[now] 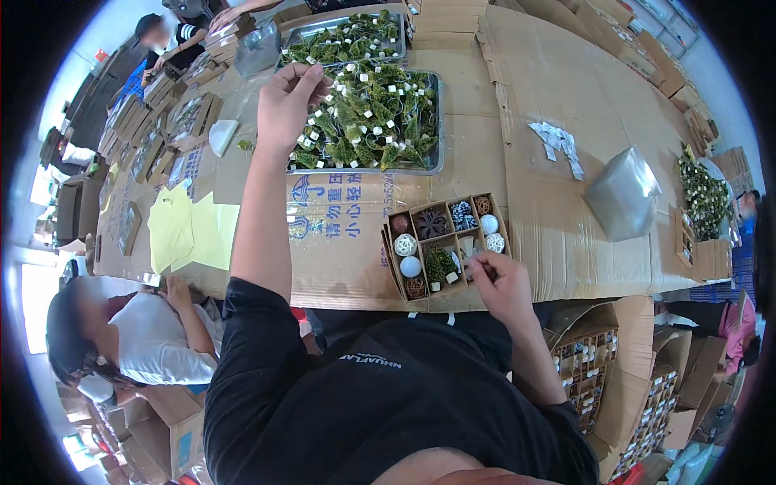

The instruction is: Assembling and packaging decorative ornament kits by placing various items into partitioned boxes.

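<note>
My left hand [287,101] is raised at the left side of a clear plastic tray [442,121], with its fingers pinched together. Heaped in that tray are green moss-like bundles [364,113] with small white cubes and thin wires. What the left fingertips hold, if anything, cannot be made out. A divided wooden box [432,236] sits at the table's near edge. Its compartments hold balls, a pine cone, a dark star-shaped piece and one green bundle [440,265]. My right hand [503,284] is at the box's lower right corner, fingertips closed by a whitish piece.
Behind stands a second tray [347,36] of green bundles. Yellow sheets [190,230] and stacked boxes lie left, where other people sit. To the right are crumpled white paper [559,145], a clear plastic bag [622,196] and another green heap [702,194]. Cartons of divided boxes [586,372] stand below.
</note>
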Tool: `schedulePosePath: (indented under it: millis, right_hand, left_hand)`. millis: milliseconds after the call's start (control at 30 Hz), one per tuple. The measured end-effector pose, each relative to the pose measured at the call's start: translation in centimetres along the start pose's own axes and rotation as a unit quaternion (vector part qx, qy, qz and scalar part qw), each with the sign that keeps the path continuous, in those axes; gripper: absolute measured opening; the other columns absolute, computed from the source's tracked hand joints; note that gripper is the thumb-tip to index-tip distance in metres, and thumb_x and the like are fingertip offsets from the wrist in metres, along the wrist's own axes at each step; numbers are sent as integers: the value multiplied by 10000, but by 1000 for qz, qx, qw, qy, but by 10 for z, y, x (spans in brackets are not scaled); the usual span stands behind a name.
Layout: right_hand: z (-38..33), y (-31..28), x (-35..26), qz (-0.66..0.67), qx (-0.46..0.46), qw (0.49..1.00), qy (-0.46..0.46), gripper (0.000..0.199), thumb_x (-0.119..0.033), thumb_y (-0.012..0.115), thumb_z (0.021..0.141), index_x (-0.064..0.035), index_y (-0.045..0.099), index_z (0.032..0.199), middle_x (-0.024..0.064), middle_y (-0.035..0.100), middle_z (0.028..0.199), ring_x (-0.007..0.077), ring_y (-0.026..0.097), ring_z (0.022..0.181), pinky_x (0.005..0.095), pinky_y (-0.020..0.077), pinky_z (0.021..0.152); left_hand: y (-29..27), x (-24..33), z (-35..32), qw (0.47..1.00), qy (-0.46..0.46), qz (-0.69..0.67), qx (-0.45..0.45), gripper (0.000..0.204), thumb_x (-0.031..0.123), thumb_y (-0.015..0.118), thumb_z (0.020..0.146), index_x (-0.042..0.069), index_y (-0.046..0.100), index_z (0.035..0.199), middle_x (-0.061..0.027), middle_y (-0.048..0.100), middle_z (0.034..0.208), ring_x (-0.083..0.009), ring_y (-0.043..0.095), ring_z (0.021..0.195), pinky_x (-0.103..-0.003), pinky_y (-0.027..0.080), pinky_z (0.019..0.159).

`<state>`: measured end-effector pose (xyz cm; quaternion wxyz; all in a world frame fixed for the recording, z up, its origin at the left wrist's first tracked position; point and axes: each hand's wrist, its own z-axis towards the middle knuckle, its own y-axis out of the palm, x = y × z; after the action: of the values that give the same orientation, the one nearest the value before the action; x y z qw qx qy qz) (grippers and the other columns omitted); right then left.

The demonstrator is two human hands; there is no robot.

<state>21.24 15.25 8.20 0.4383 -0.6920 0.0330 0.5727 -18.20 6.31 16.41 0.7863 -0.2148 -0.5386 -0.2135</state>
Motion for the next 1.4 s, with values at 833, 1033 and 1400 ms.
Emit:
schedulePosePath:
  millis: [833, 1033, 1400]
  right_hand:
    - [87, 31, -34, 625, -134, 769, -9, 118, -143, 591, 982, -26, 582, 994, 3, 547, 811, 90, 494, 752, 233, 421, 723]
    - [72, 28, -39, 416, -51, 900, -118, 53, -71, 617, 964, -25, 591, 960, -10, 566, 902, 58, 500, 800, 212, 416, 724]
    - [58, 25, -38, 206, 10, 959, -197, 51, -46, 569, 984, 2, 561, 1000, 68, 627, 919, 112, 583, 823, 260, 487, 781]
  left_hand:
    - [29, 41, -104, 821, -240, -498, -142, 171, 235, 532, 1017, 137, 530, 876, 72, 373, 688, -54, 325, 579, -234, 305, 570]
    - [57, 21, -126, 918, -242, -311, -47, 127, 192, 613, 987, 104, 580, 902, 65, 390, 656, -40, 289, 515, -220, 254, 477]
    - [78, 16, -137, 908, -233, -346, -31, 246, 222, 542, 1025, 145, 491, 797, 82, 327, 626, -43, 263, 509, -226, 220, 481]
